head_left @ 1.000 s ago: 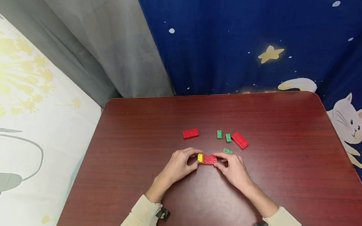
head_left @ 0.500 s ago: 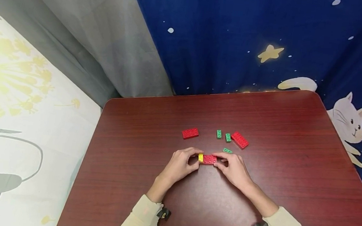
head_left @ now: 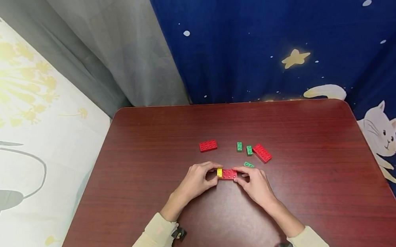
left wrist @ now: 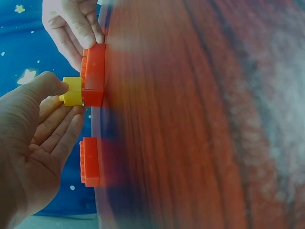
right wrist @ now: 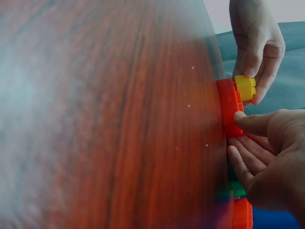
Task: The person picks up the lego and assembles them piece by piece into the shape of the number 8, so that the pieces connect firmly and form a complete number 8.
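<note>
My left hand (head_left: 197, 179) pinches a small yellow toy brick (head_left: 219, 173) between thumb and fingers. The yellow brick sits on the left end of a red studded brick (head_left: 229, 174) lying on the table. My right hand (head_left: 257, 185) grips the other end of that red brick. In the left wrist view the yellow brick (left wrist: 73, 91) stands on the studs at the red brick's end (left wrist: 95, 76). From the right wrist view, my right thumb lies along the red brick's (right wrist: 229, 107) side, with the yellow brick (right wrist: 245, 88) beyond it.
Behind the hands lie a red brick (head_left: 208, 146) at the left and another red brick (head_left: 262, 153) at the right. Two green bricks (head_left: 239, 146) stand between them. A third green brick (head_left: 249, 165) lies just beyond my right fingers.
Over the last second the yellow brick and my left hand have shifted slightly right, into line with the red brick's end. Since half a second ago nothing has visibly moved.
</note>
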`<state>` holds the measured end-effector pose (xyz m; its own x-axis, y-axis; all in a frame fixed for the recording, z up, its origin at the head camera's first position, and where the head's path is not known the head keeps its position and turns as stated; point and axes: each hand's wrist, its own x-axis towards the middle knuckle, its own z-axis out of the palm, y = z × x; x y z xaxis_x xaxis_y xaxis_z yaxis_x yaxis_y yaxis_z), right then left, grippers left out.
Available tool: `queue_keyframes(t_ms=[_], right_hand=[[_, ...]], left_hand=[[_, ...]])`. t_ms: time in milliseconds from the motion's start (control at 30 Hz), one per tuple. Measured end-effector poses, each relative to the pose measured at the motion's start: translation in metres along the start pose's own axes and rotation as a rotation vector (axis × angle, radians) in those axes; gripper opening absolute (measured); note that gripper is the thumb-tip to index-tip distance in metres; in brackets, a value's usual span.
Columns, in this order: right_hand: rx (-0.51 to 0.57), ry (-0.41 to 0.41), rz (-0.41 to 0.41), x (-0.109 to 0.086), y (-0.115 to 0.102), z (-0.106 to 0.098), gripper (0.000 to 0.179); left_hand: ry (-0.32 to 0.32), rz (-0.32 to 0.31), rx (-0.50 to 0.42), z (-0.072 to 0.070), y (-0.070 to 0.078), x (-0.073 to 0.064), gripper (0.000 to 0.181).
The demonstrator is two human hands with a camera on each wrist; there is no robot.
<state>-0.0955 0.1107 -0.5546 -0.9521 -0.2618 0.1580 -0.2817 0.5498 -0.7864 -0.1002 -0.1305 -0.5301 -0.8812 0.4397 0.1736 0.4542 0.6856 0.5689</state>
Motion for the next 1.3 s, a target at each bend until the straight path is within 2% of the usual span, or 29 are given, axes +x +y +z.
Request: queue_keyframes(t_ms=[600, 700, 833, 933, 1133, 1300], right_hand=[[0.009, 0.000, 0.000, -0.001, 0.002, 0.000, 0.033], [0.007, 0.001, -0.001, -0.001, 0.002, 0.001, 0.034], [0.007, -0.002, -0.001, -0.001, 0.003, 0.001, 0.034], [0.009, -0.003, -0.001, 0.000, 0.003, 0.001, 0.034], [0.015, 0.000, -0.010, 0.001, 0.002, 0.000, 0.035], [0.015, -0.001, -0.015, 0.002, 0.002, 0.000, 0.035]], left_hand=[[0.010, 0.007, -0.037, 0.004, -0.004, 0.000, 0.033], [-0.002, 0.001, -0.069, 0.003, -0.005, -0.001, 0.031], [-0.010, -0.025, -0.161, 0.003, -0.007, -0.002, 0.033], [0.013, -0.044, -0.210, 0.003, -0.007, -0.004, 0.037], [0.078, -0.047, -0.225, 0.008, -0.009, -0.005, 0.032], [0.091, -0.071, -0.277, 0.011, -0.012, -0.005, 0.030]])
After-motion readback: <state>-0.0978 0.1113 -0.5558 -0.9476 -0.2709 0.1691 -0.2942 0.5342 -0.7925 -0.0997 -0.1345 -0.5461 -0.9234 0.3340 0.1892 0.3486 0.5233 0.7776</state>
